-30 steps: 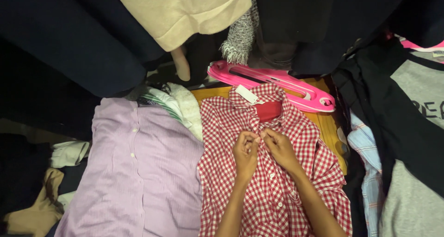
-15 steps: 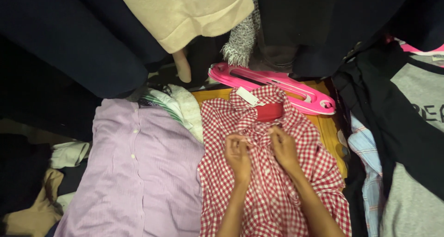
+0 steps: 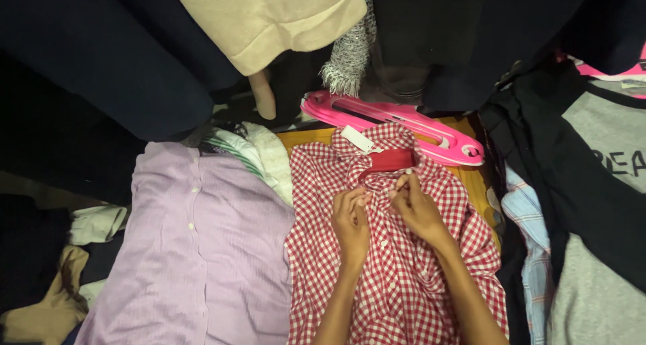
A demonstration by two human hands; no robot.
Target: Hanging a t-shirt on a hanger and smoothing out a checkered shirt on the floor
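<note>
1. Fingers of the left hand [image 3: 350,218] pinch the front edge of a red-and-white checked cotton shirt [image 3: 393,278] just below its collar.
2. Beside it, the right hand [image 3: 415,207] pinches the facing edge of the same shirt, fingertips up near a small white button; the two hands nearly touch.
3. That shirt lies face up on a yellow-brown wooden board [image 3: 474,180], with a white paper tag [image 3: 356,139] at its collar.
4. Just beyond the collar lies a long bright pink plastic hanger [image 3: 397,121].
5. Left of the checked shirt, touching it, a pale lilac button-front shirt [image 3: 195,251] lies flat.
6. On the right side sits a grey-and-black printed top [image 3: 599,203], with dark garments [image 3: 121,55] hanging above.
</note>
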